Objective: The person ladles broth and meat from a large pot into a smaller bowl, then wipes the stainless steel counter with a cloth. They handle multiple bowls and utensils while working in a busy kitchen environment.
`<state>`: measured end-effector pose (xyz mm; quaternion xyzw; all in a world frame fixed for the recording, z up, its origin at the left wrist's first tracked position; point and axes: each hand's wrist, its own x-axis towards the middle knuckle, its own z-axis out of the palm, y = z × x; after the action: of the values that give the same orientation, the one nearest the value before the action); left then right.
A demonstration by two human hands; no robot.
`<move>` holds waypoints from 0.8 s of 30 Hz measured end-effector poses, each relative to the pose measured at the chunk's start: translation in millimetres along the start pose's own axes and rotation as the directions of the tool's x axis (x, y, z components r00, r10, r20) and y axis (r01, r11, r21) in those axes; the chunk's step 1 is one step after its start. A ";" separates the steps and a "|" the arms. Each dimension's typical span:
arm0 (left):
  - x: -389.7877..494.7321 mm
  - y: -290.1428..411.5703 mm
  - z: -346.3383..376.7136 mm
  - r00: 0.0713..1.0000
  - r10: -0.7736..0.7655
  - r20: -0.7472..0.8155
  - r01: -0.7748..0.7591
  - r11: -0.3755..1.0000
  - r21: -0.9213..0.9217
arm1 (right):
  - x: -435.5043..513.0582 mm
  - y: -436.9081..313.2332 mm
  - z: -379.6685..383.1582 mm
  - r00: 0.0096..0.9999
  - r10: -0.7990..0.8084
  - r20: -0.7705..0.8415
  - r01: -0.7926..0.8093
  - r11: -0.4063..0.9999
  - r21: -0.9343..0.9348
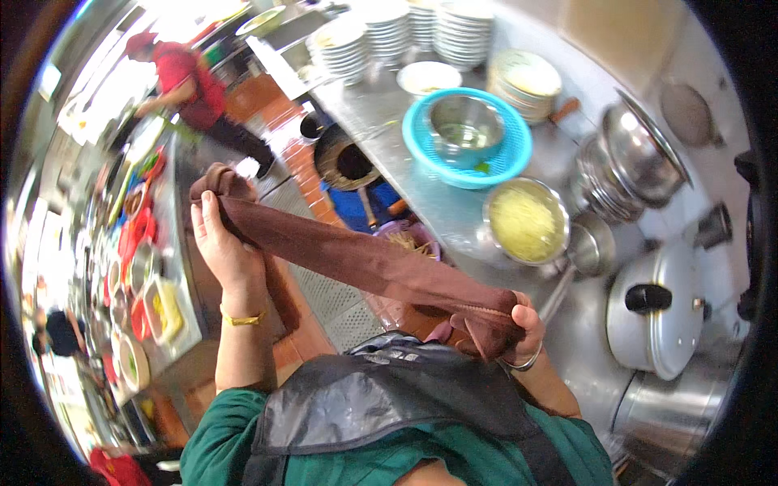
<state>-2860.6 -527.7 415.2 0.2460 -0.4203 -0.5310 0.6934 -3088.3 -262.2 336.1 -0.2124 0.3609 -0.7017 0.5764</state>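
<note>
A brown cloth (364, 258) is stretched in a folded band between my two hands, in front of my dark apron. My left hand (225, 249) grips its bunched end, the fingers wrapped around the fabric. At the other end, my right hand (527, 328) is closed on the cloth near a stitched edge, where a loose corner hangs down. Part of the cloth also drops below my left wrist. The fingers of my right hand are partly hidden by the fabric.
On the steel counter (389, 130) at right stand stacked plates (465, 36), a blue colander (419, 155), a bowl of yellow shreds (524, 222) and a pressure cooker (638, 328). A wok (325, 158) is low beside it. At left, a person in red (188, 79) stands beside a counter with food containers.
</note>
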 end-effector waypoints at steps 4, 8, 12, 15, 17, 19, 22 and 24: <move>-3.0 72.6 -110.7 0.980 0.181 -0.082 -0.173 0.980 0.103 | 38.9 52.7 92.2 0.973 0.045 0.225 -0.019 0.993 -0.114; -22.0 122.3 -215.2 0.916 0.391 0.084 -0.361 0.718 0.595 | 59.0 145.2 165.4 0.917 0.226 0.329 -0.047 0.880 -0.473; -55.7 170.9 -330.4 0.883 0.442 0.157 -0.382 0.481 0.789 | 72.2 232.9 242.3 0.752 0.557 0.353 -0.408 0.813 -0.415; -80.6 211.5 -375.6 0.889 0.447 -0.098 -0.267 0.681 0.682 | 80.2 294.7 281.2 0.654 0.674 0.343 -0.476 0.719 -0.506; -98.3 230.9 -392.4 0.873 0.455 -0.172 -0.189 0.642 0.743 | 74.1 315.3 325.2 0.535 0.770 0.346 -0.556 0.630 -0.542; -122.0 217.5 -417.3 0.814 0.560 -0.152 -0.128 0.429 0.894 | 76.5 343.4 341.6 0.374 0.843 0.387 -0.559 0.538 -0.630; -128.7 225.9 -421.3 0.969 0.221 0.113 -0.194 0.388 0.901 | 80.4 373.3 385.2 0.013 0.915 0.403 -0.765 0.269 -0.586; -125.2 228.9 -420.8 0.968 -0.006 0.251 -0.230 0.389 0.892 | 88.5 405.5 391.5 -0.051 0.940 0.336 -0.916 0.090 -0.392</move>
<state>-2394.5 -381.8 334.0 0.4983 -0.7297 -0.1878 0.4290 -2564.5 -480.2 275.2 -0.1037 0.2539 -0.0293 0.9612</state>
